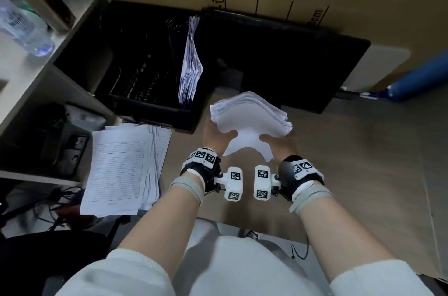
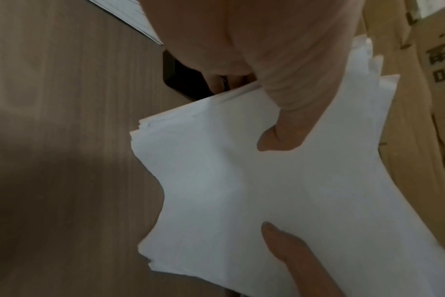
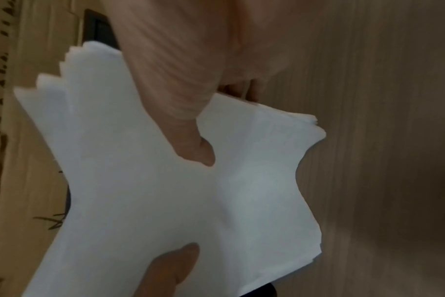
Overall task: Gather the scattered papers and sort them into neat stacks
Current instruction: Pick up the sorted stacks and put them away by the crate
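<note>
We hold a bundle of blank sheets (image 1: pixel 249 113) above the table (image 1: pixel 363 162), our left hand (image 1: pixel 215 136) and right hand (image 1: pixel 281 143) each clamped on a near corner: thumbs lie on top, fingers curl beneath. In both wrist views the far edges fan out in steps, so the sheets are not squared, and the middle of the near edge sags between the thumbs. Just to the left lies a stack of lined forms (image 1: pixel 121 169), itself somewhat splayed along its right side. More sheets (image 1: pixel 190 60) stand on edge in the black tray (image 1: pixel 135 58) beyond.

To do this step well, we judge it best to loosen the grip slightly, stand the bundle on its long edge and tap it on the table until the edges line up, then turn it and tap the short edge. We should keep the thumbs light; pinching hard locks the misalignment in. The bundle looks thick and floppy, so support from beneath matters. Blank sheets likely deserve their own pile, set apart from the lined forms.
</note>
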A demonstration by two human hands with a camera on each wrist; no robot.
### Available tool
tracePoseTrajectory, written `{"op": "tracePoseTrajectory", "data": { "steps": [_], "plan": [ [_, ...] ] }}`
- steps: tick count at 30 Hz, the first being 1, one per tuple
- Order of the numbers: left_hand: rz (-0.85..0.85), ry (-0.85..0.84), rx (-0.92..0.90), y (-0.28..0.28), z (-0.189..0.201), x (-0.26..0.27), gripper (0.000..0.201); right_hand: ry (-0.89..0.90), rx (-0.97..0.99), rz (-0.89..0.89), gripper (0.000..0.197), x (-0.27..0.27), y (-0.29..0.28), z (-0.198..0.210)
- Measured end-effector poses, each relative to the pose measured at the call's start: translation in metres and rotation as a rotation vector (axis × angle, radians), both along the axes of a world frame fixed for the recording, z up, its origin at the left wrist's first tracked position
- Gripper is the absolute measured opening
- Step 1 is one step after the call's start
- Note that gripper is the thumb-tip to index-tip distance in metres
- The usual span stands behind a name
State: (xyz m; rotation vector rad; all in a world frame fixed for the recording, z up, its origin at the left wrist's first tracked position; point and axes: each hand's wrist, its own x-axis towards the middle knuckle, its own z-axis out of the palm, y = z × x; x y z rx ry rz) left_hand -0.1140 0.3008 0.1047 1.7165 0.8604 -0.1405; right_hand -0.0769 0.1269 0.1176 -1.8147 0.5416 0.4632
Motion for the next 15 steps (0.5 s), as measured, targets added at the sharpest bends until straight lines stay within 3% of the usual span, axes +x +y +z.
{"op": "tracePoseTrajectory", "data": {
  "steps": [3,9,13,15],
  "plan": [
    [-0.067,-0.001,0.039,-0.003,-0.001,0.005,0.044,0.028,0.004,-0.014,0.019,0.002,-0.002,0.0],
    [0.09,-0.051,-0.115,0.006,0.014,0.005,0.011,0.067,0.108,-0.213,0.015,0.002,-0.007,0.011],
    [0.211,-0.184,-0.131,0.006,0.032,0.014,0.017,-0.021,0.196,-0.282,0.016,0.005,0.0,0.028],
    [0.21,-0.22,-0.03,0.006,0.038,0.008,0.02,-0.032,0.188,-0.264,0.026,0.002,0.004,0.028]
  ]
}}
